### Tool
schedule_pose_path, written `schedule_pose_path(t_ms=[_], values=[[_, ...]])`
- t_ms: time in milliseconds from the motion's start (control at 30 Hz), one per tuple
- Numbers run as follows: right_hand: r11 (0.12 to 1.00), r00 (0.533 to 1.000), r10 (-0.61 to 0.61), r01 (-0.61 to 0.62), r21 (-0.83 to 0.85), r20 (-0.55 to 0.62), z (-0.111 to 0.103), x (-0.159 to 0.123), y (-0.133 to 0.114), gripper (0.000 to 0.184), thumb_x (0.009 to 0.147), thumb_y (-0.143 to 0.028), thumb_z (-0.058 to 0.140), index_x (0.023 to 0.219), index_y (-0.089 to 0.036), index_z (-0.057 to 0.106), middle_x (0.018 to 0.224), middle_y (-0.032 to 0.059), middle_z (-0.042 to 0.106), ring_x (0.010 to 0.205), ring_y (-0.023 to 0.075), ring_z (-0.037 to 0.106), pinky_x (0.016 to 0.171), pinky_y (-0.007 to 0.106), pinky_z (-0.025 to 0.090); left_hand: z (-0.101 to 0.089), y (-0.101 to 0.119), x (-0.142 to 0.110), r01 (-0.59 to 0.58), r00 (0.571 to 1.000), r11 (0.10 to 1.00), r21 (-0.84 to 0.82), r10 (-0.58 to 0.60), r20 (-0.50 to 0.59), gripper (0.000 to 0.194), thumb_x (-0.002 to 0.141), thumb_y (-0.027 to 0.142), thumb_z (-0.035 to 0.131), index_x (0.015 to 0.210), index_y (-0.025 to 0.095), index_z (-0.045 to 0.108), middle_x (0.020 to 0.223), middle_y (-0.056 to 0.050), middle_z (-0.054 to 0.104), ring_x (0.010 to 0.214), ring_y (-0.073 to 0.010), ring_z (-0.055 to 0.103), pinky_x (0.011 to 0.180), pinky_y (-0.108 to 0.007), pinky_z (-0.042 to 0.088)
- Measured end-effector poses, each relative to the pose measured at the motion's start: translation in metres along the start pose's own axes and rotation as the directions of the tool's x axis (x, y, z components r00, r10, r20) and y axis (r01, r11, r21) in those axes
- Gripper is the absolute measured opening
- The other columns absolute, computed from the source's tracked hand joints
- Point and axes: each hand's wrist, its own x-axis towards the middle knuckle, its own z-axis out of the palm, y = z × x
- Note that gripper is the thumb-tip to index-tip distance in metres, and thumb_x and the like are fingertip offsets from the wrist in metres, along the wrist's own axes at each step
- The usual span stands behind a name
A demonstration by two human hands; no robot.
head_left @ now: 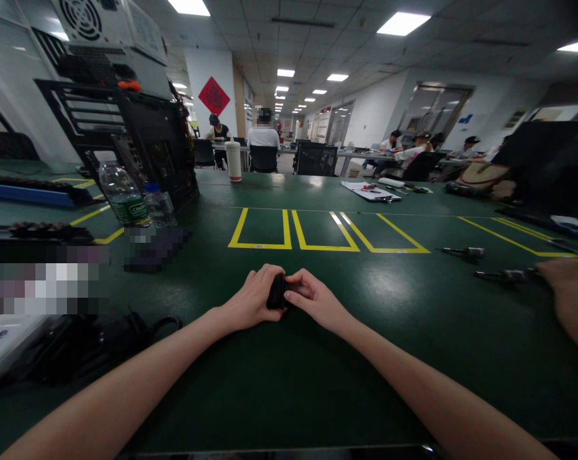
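Both of my hands meet over the green tabletop [289, 390] around a small black block-like part [276, 294]. From the left side my left hand [254, 297] grips it, fingers over the far edge and thumb at the near edge. The thumb and fingers of my right hand [314, 300] close on its right side. What kind of part it is cannot be made out, since it is small, dark and partly covered by the fingers.
Yellow tape outlines [325, 248] lie beyond my hands. To the left stand a black computer case [159, 147], a water bottle [121, 191] and black cables [126, 332]. Screwdriver-like tools [502, 276] lie at right, near another person's hand [574, 294]. A clipboard [370, 191] is farther back.
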Motion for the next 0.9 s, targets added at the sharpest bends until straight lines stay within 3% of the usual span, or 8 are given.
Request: schedule_pose_path(t_ms=[233, 467, 633, 900], values=[[1.0, 0.999, 0.027, -0.027, -0.012, -0.036, 0.0, 0.003, 0.002, 0.028, 0.074, -0.022, 0.055, 0.1, -0.019, 0.044, 0.102, 0.004, 0.051, 0.094, 0.0161, 0.054, 0.084, 0.036, 0.044, 0.012, -0.007, 0.001, 0.023, 0.997, 1.0, 0.015, -0.022, -0.08, 0.056, 0.063, 0.024, 0.062, 0.109, 0.02, 0.031, 0.103, -0.007, 0.043, 0.091, -0.0238, 0.045, 0.075, -0.036, 0.036], [0.999, 0.999, -0.02, 0.019, 0.042, 0.03, -0.001, -0.001, -0.001, 0.026, 0.072, -0.019, 0.057, 0.095, -0.021, 0.045, 0.099, 0.0013, 0.051, 0.097, 0.0162, 0.053, 0.085, 0.036, 0.044, 0.009, -0.006, 0.0, 0.008, 0.998, 1.0, 0.007, -0.008, -0.057, 0.055, 0.064, 0.025, 0.061, 0.11, 0.02, 0.031, 0.106, -0.007, 0.042, 0.092, -0.0235, 0.045, 0.075, -0.036, 0.036], [0.999, 0.999, -0.031, 0.031, 0.026, 0.006, 0.0, -0.001, -0.001, 0.02, 0.075, -0.02, 0.054, 0.092, -0.02, 0.045, 0.096, 0.0012, 0.051, 0.097, 0.0166, 0.053, 0.084, 0.035, 0.045, 0.01, -0.008, 0.0, 0.004, 0.998, 1.0, 0.017, -0.003, -0.062, 0.054, 0.065, 0.024, 0.061, 0.11, 0.02, 0.031, 0.104, -0.007, 0.042, 0.09, -0.0222, 0.045, 0.074, -0.034, 0.036], [0.999, 1.0, 0.022, -0.022, -0.037, -0.008, -0.001, 0.0, -0.001, 0.028, 0.074, -0.02, 0.055, 0.1, -0.021, 0.044, 0.103, 0.0031, 0.049, 0.097, 0.0173, 0.053, 0.085, 0.037, 0.044, 0.007, -0.005, 0.0, 0.004, 0.999, 1.0, 0.018, -0.003, -0.038, 0.052, 0.066, 0.025, 0.06, 0.109, 0.019, 0.031, 0.102, -0.007, 0.042, 0.09, -0.0224, 0.045, 0.074, -0.035, 0.036]])
